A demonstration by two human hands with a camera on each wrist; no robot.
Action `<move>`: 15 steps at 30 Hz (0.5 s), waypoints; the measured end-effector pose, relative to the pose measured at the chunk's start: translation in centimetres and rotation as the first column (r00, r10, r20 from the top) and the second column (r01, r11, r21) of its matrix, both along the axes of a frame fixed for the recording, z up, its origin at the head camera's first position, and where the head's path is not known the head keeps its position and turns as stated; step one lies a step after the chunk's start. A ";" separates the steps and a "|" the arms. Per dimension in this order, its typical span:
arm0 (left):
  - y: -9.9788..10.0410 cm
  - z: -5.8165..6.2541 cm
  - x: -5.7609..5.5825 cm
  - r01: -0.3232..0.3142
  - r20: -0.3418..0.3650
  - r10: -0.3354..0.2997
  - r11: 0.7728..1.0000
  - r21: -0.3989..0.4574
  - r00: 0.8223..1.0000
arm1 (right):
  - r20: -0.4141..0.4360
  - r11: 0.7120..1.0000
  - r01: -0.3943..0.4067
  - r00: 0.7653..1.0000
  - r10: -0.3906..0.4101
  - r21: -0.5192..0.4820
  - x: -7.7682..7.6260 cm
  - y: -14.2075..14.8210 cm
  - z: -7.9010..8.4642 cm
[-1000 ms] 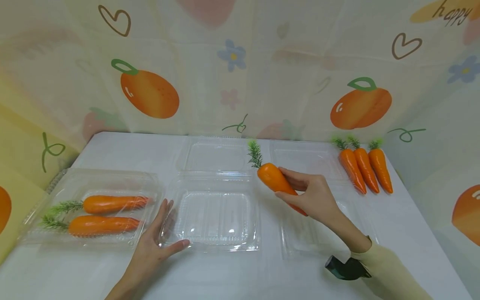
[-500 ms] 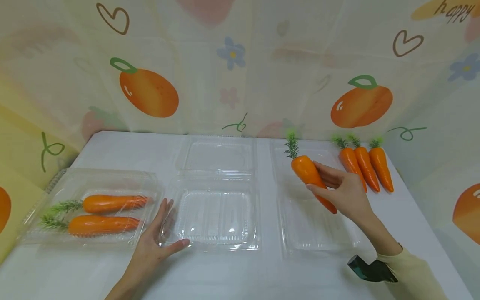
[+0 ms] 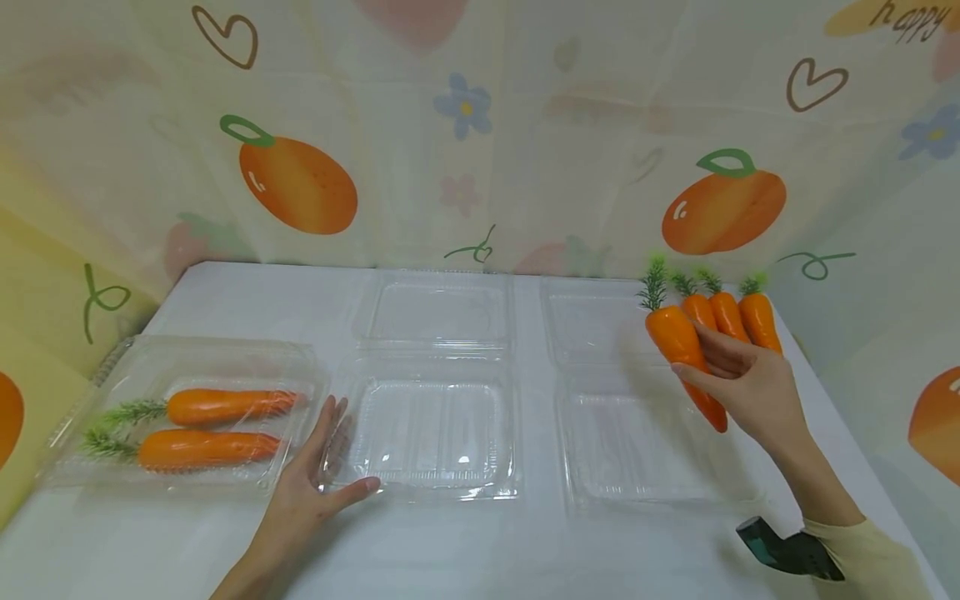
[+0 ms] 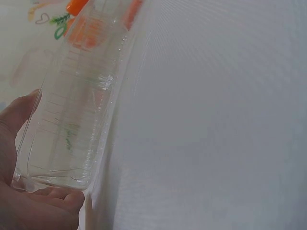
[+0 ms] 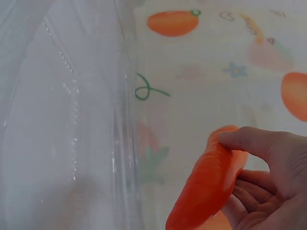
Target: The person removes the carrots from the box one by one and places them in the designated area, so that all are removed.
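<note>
Carrot (image 3: 674,335) above white table (image 3: 540,546), backdrop (image 3: 558,187) (fruit-printed) behind

The head view looks forward and down from high up at the left hand (image 3: 311,483) and right hand (image 3: 750,387), while each wrist view looks from close by, the left one sharing the clear box (image 3: 431,429) beside its hand and the right one the carrot (image 3: 675,333) in its hand.

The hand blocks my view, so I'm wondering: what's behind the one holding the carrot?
Three more carrots lie behind the right hand, their leafy tops and upper parts showing. The hand covers their lower ends, so those can't be seen.
</note>
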State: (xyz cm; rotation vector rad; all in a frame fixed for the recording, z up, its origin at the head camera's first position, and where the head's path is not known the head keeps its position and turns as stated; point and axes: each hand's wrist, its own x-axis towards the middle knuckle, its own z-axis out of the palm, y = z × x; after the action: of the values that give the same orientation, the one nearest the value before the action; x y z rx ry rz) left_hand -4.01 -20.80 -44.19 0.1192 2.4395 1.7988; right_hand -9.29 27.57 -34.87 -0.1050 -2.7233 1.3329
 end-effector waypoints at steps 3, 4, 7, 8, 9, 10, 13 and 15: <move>-0.1 0.0 0.0 0.010 0.000 -0.010 1.000 0.013 1.000 | 0.004 1.000 0.021 1.000 -0.021 0.012 0.2 0.7 -0.2; -0.1 -0.1 0.0 0.012 -0.006 -0.012 1.000 0.017 1.000 | 0.006 1.000 0.024 1.000 -0.025 0.011 0.3 0.9 -0.3; -0.1 -0.1 0.0 0.011 -0.014 -0.011 1.000 0.006 1.000 | 0.012 0.999 0.038 0.999 -0.038 0.017 0.6 1.5 -0.5; -0.1 -0.2 0.0 0.010 -0.016 -0.010 1.000 0.001 1.000 | 0.014 0.999 0.042 0.999 -0.042 0.019 0.6 1.8 -0.6; -0.1 -0.2 0.0 0.009 -0.018 -0.009 1.000 -0.005 1.000 | 0.018 0.999 0.045 0.999 -0.045 0.020 0.7 2.0 -0.6; -0.1 -0.2 0.0 0.008 -0.019 -0.009 1.000 -0.006 1.000 | 0.020 0.999 0.048 0.999 -0.048 0.019 0.8 2.3 -0.7; -0.1 -0.2 0.0 0.007 -0.023 -0.007 1.000 -0.019 1.000 | 0.031 0.998 0.068 0.997 -0.069 0.011 0.9 3.2 -0.8; -0.1 -0.2 0.1 0.003 -0.024 -0.004 1.000 -0.024 1.000 | 0.051 0.996 0.088 0.995 -0.088 0.006 0.9 3.7 -0.8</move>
State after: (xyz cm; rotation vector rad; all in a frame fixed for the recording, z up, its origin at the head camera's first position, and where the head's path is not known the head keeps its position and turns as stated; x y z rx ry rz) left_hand -3.96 -20.92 -44.39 0.1437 2.4751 1.7765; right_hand -8.41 31.30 -35.66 -0.2593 -2.7279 1.3199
